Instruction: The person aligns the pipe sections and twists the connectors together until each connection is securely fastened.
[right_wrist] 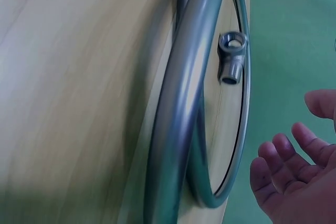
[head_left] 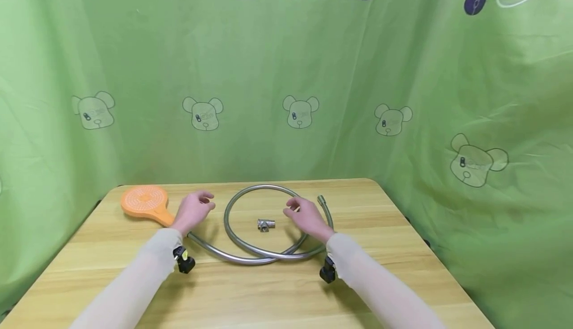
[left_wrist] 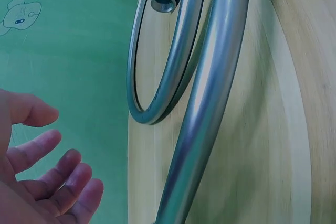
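An orange shower head (head_left: 147, 203) lies at the table's left, its handle running under my left wrist to a grey metallic shower hose (head_left: 228, 258). The hose loops across the middle and finishes in a metal end fitting (head_left: 321, 200) at the right. Inside the loop rests a small chrome tee fitting (head_left: 266, 225), its openings plain in the right wrist view. My left hand (head_left: 195, 211) hovers beside the handle, fingers loosely bent around nothing. Over the loop's right part is my right hand (head_left: 308, 217), also holding nothing, its fingers relaxed. Part of the hose is hidden behind the right wrist.
The wooden table (head_left: 250, 299) is bounded by a green curtain (head_left: 250, 145) at the back and sides. Each wrist wears a small black camera, one of them the left camera (head_left: 184, 261).
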`<state>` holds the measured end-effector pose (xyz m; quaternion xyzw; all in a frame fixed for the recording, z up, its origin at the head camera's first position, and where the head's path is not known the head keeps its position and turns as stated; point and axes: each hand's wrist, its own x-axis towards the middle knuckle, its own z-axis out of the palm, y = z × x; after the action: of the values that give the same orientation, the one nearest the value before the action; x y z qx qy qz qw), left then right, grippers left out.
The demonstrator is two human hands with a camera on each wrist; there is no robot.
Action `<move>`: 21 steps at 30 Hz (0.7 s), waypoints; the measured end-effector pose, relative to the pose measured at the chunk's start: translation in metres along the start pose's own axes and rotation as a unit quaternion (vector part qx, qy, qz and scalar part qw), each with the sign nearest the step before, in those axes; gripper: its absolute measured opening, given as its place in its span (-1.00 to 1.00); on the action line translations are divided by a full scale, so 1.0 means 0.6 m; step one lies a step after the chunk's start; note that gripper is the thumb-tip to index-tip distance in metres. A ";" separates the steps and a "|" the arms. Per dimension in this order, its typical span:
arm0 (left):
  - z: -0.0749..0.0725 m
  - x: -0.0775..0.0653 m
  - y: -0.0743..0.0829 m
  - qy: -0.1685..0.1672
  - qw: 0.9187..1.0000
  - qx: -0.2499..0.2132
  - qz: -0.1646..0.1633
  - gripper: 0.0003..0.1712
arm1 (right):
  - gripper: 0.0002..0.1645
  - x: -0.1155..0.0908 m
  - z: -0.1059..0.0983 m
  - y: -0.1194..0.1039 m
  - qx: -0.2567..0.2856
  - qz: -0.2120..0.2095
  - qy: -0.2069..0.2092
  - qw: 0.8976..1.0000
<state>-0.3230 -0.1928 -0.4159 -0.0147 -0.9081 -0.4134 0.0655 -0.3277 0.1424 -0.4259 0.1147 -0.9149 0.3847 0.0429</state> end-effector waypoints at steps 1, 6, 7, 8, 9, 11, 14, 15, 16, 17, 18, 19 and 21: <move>0.003 0.000 0.001 -0.004 1.000 0.001 0.002 -0.59 | -0.62 0.000 -0.003 0.004 0.000 0.002 0.002 1.000; 0.013 0.001 0.005 -0.017 1.000 0.006 0.011 -0.62 | -0.58 -0.002 -0.020 0.028 0.001 0.012 0.013 1.000; 0.015 0.001 0.006 -0.019 1.000 0.005 0.013 -0.63 | -0.57 -0.002 -0.023 0.033 0.003 0.015 0.016 1.000; 0.017 0.000 0.007 -0.020 1.000 0.004 0.014 -0.64 | -0.57 -0.003 -0.027 0.039 0.005 0.019 0.018 1.000; 0.019 0.000 0.008 -0.022 1.000 0.003 0.015 -0.64 | -0.56 -0.003 -0.030 0.045 0.006 0.023 0.019 1.000; 0.022 0.000 0.009 -0.027 0.999 0.001 0.021 -0.65 | -0.55 -0.004 -0.037 0.058 0.008 0.033 0.021 0.999; 0.029 0.002 0.010 -0.033 0.999 0.000 0.022 -0.63 | -0.51 -0.005 -0.046 0.078 0.007 0.046 0.023 0.999; 0.031 0.003 0.010 -0.035 0.999 0.000 0.023 -0.62 | -0.49 -0.005 -0.049 0.084 0.005 0.048 0.024 0.999; 0.033 0.003 0.010 -0.038 0.999 -0.001 0.023 -0.61 | -0.47 -0.005 -0.051 0.089 0.006 0.052 0.025 0.998; 0.035 0.004 0.010 -0.039 0.999 -0.001 0.023 -0.61 | -0.46 -0.006 -0.053 0.093 0.006 0.054 0.025 0.998; 0.037 0.005 0.009 -0.042 0.999 -0.002 0.023 -0.60 | -0.45 -0.007 -0.055 0.096 0.007 0.058 0.026 0.998; 0.040 0.006 0.009 -0.045 0.999 -0.003 0.026 -0.60 | -0.45 -0.008 -0.057 0.100 0.006 0.059 0.027 0.998; 0.044 0.007 0.010 -0.048 0.998 -0.009 0.029 -0.60 | -0.45 -0.010 -0.060 0.105 0.007 0.060 0.031 0.998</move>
<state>-0.3295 -0.1691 -0.4282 -0.0614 -0.9058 -0.4179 0.0332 -0.3375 0.2118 -0.4457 0.0477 -0.9157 0.3963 0.0472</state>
